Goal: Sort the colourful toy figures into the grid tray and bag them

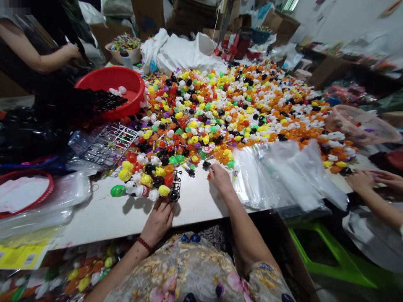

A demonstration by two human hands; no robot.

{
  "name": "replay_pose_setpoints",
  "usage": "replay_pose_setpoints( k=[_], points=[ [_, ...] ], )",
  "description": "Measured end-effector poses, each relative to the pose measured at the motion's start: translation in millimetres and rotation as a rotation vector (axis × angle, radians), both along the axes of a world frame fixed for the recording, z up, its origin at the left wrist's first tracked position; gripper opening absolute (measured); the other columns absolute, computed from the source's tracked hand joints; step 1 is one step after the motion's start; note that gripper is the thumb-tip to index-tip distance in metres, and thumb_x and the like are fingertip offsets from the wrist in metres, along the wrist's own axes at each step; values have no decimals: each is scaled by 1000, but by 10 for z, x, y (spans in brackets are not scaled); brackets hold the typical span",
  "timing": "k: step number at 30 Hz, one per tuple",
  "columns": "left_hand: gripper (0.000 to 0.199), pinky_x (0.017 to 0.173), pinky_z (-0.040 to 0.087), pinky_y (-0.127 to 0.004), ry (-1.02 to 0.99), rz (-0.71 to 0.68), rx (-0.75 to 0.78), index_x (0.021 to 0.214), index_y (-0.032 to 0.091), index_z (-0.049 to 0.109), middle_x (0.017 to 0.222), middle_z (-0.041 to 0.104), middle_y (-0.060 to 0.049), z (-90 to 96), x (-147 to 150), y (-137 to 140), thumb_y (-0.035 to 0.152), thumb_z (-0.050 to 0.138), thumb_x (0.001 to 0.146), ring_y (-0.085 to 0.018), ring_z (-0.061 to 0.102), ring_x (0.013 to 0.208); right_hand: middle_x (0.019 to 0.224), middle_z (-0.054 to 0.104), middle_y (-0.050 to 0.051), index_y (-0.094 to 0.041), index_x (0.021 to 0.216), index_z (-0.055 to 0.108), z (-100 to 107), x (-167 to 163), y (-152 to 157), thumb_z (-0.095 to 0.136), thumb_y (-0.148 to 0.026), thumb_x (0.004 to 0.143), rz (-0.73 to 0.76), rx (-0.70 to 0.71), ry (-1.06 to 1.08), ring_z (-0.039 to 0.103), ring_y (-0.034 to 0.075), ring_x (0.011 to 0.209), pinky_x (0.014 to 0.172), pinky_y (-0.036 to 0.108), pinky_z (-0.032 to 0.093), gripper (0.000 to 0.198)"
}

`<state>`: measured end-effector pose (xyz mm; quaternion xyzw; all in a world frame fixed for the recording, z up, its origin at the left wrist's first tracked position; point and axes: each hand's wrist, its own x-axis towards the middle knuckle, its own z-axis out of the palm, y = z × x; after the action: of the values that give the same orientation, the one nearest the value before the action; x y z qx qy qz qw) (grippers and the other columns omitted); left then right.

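My left hand is closed at the near edge of a black plastic grid rack, its fingertips partly hidden beside a round black toy head. Small toy heads in yellow, white, red, black and orange stand packed on the rack, with a green one at its left end. Over the bare tabletop to the right, my right hand pinches a small black toy at the fingertips. A bit of red shows under those fingers. Just beyond lies a big heap of mixed toy heads.
Clear plastic bags lie right of my right hand. Left are an upright grid rack, a red tub and a red-rimmed basket. A pink basket and another person's hands are at right; someone stands at left.
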<state>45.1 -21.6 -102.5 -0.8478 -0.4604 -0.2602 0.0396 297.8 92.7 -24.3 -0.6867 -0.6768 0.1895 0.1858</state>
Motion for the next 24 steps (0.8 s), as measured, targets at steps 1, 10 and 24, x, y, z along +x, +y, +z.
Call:
replay_pose_setpoints(
  k=[1,10,24],
  points=[
    [39,102,50,-43,-9,10,4,126,18,61,107,72,-10,-4,-3,-4,12,44,92,-25,63,110,101,69,13,-18,94,65,1,82,59,50,-17,93,-67,2,-46,64,24,97,87,35,45,15],
    [38,98,52,-42,-6,37,46,125,17,61,107,70,-11,-34,-6,1,12,45,91,-26,62,110,84,67,8,-18,108,58,-129,205,321,59,-24,82,-356,-52,93,63,27,83,78,38,47,27],
    [38,101,51,-42,-12,46,-74,129,18,58,114,68,-10,70,-4,-13,16,46,94,-24,59,113,84,68,3,-19,90,62,-456,-853,-287,60,-37,78,105,-158,943,60,17,74,71,30,51,22]
  ],
)
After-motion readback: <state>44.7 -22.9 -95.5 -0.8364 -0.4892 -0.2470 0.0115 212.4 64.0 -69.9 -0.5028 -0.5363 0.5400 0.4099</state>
